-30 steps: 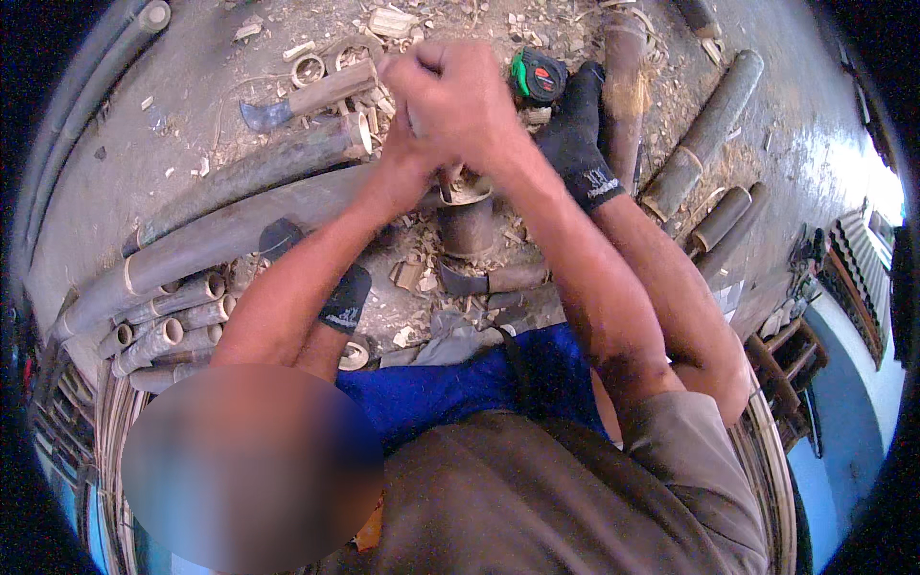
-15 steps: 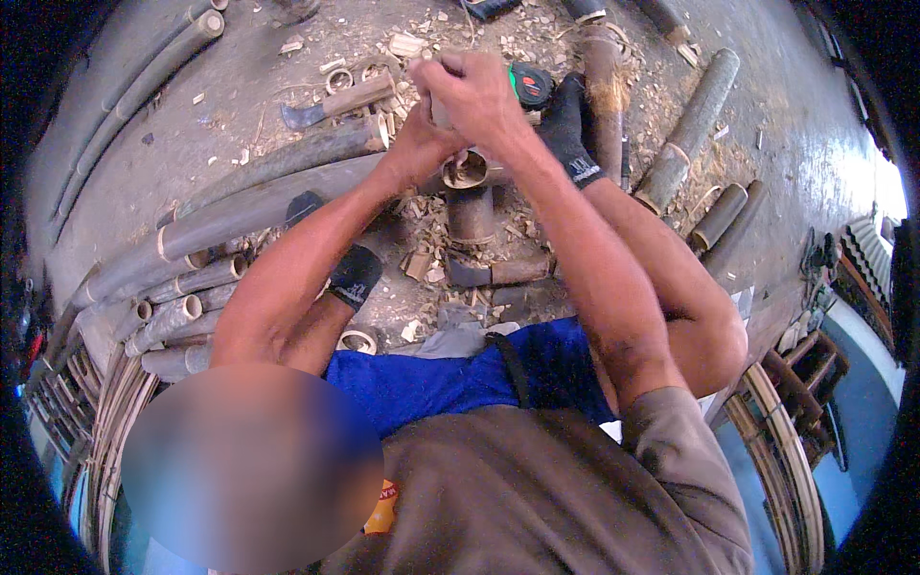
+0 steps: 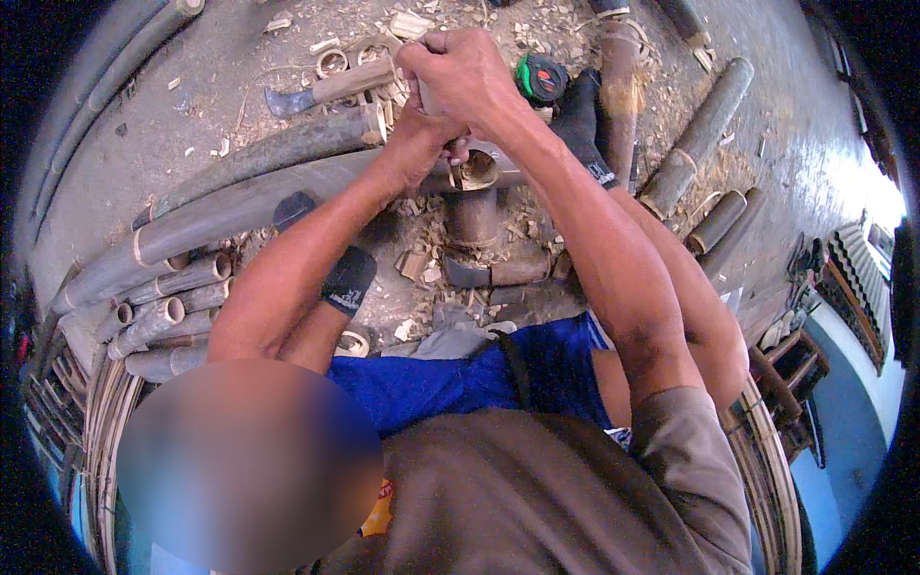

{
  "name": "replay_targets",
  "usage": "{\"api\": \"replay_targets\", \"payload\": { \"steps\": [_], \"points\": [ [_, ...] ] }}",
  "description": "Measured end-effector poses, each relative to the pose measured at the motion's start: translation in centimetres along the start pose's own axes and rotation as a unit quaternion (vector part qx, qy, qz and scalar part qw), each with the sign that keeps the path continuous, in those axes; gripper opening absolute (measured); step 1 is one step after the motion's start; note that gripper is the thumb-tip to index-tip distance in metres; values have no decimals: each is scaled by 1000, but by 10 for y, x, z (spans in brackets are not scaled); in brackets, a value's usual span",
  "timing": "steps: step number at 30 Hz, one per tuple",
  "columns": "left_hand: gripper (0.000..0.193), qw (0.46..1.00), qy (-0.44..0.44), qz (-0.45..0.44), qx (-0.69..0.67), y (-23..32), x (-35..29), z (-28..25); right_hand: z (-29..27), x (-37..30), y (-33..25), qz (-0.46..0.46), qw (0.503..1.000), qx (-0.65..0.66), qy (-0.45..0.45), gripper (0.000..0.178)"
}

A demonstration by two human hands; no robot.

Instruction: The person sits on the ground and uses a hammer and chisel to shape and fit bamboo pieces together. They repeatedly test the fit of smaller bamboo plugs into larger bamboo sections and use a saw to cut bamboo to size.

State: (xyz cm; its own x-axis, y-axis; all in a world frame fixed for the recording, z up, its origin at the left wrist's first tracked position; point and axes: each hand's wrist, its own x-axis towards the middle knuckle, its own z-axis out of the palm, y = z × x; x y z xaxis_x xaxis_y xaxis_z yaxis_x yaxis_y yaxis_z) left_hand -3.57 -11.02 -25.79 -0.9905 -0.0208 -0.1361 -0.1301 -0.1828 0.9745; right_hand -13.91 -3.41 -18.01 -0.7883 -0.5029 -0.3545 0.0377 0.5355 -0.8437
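Note:
My left hand [image 3: 419, 144] and my right hand [image 3: 467, 79] are closed together, the right above the left. Between them shows a sliver of something pale and greyish; its kind is hidden by my fingers. Just below the left hand is an open hollow end of bamboo [image 3: 478, 170], with chips inside, atop a thick brown bamboo section [image 3: 471, 216]. A dark bamboo pole [image 3: 259, 203] reaches it from the left. Beyond the left hand lies a hooked knife with a wooden handle [image 3: 353, 82]. A green and black tape measure [image 3: 541, 77] sits right of my right hand.
Another wooden-handled blade [image 3: 517, 272] lies between my legs among wood chips [image 3: 415, 264]. Cut bamboo tubes [image 3: 163, 314] are piled at the left; a bamboo pole [image 3: 704, 129] and short dark pieces [image 3: 721, 220] lie at the right. My socked foot [image 3: 578, 125] borders the work spot.
My clasped hands have shifted slightly left and up relative to the hollow bamboo end, which now shows more openly. The whole view has also shifted a little.

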Motion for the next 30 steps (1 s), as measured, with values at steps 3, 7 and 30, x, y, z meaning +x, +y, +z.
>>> {"api": "replay_targets", "payload": {
  "steps": [3, 7, 30],
  "points": [
    [35, 966, 46, -190, -167, 8, 0, 4, 1, 6, 2, 9, 999, 4, -32, 35],
    [42, 993, 11, -53, 107, -12, 2, -1, 3, 10, 11, -32, 999, -34, 8, 39],
    [54, 997, 0, -53, -46, 37, 5, 43, -56, -27, 5, 40, 992, 83, -91, 49]
  ]
}}
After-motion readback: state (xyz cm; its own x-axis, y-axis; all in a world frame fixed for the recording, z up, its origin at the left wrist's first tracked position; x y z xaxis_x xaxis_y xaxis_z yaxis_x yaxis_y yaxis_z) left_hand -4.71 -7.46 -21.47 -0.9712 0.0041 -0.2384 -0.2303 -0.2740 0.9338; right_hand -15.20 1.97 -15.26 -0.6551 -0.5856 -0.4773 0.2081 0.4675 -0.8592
